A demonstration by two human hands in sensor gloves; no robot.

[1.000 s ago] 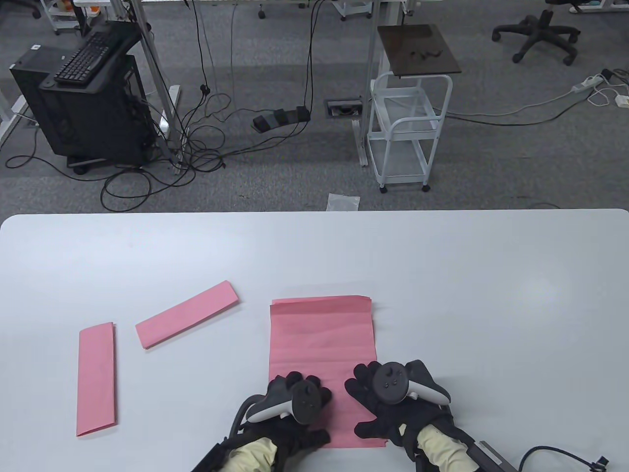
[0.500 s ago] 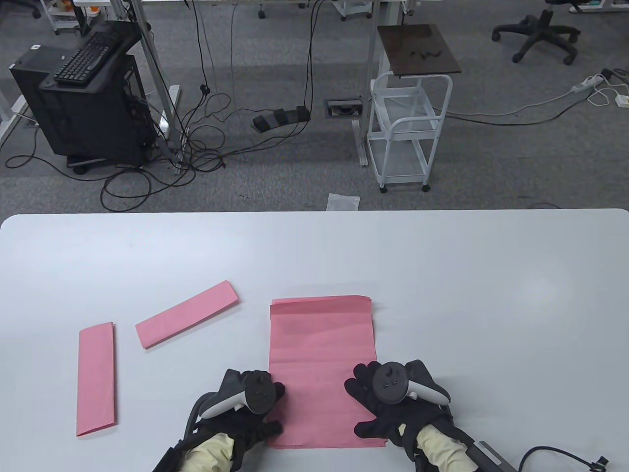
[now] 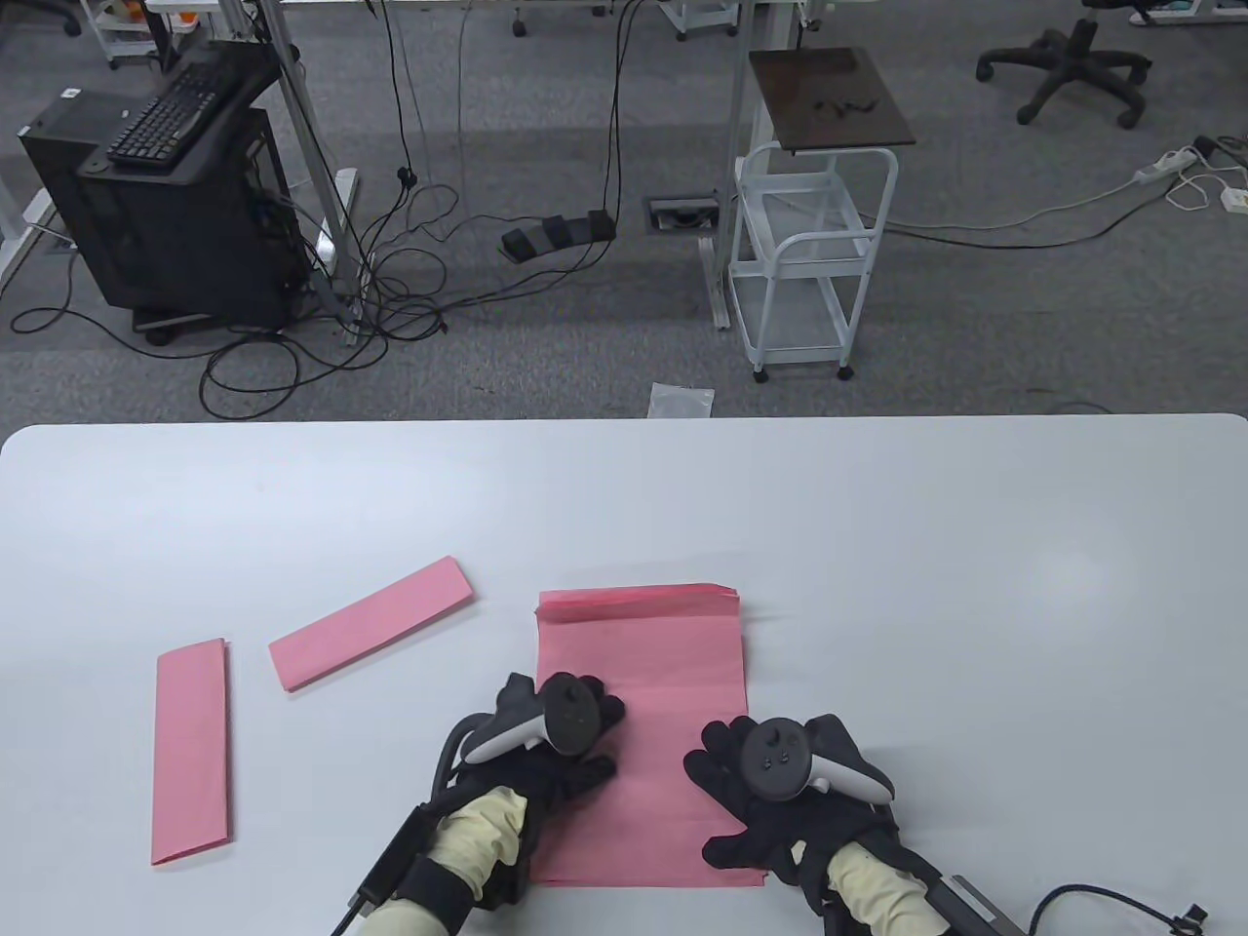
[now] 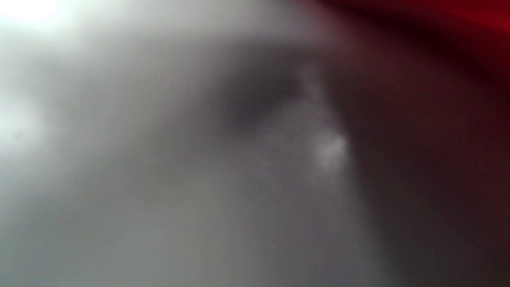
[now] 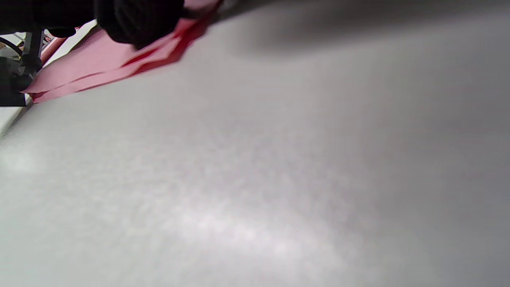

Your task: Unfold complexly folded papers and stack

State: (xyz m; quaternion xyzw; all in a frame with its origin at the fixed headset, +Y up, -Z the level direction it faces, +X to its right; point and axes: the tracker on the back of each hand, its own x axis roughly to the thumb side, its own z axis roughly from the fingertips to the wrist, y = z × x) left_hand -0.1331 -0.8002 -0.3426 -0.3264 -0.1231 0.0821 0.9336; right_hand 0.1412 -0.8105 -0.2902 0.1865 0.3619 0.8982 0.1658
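A stack of unfolded pink sheets (image 3: pixel 643 653) lies flat on the white table (image 3: pixel 975 585) in front of me, its far edges slightly uneven. My left hand (image 3: pixel 575 731) rests on the stack's left part with fingers spread. My right hand (image 3: pixel 741 780) lies flat on the stack's lower right corner. Two folded pink strips lie to the left: one slanted (image 3: pixel 370 624), one upright (image 3: pixel 192 751). The right wrist view shows gloved fingers (image 5: pixel 135 20) pressing the pink sheets (image 5: pixel 91 63). The left wrist view is blurred, with red at its top right.
The table's far edge runs across the middle of the table view. Beyond it on the floor stand a white cart (image 3: pixel 809 253), a black computer stand (image 3: pixel 166 195) and cables. Bare white table lies right of the stack.
My left hand slid left off the stack, then came back up and right onto the stack's left part. My right hand and the sheets have stayed put.
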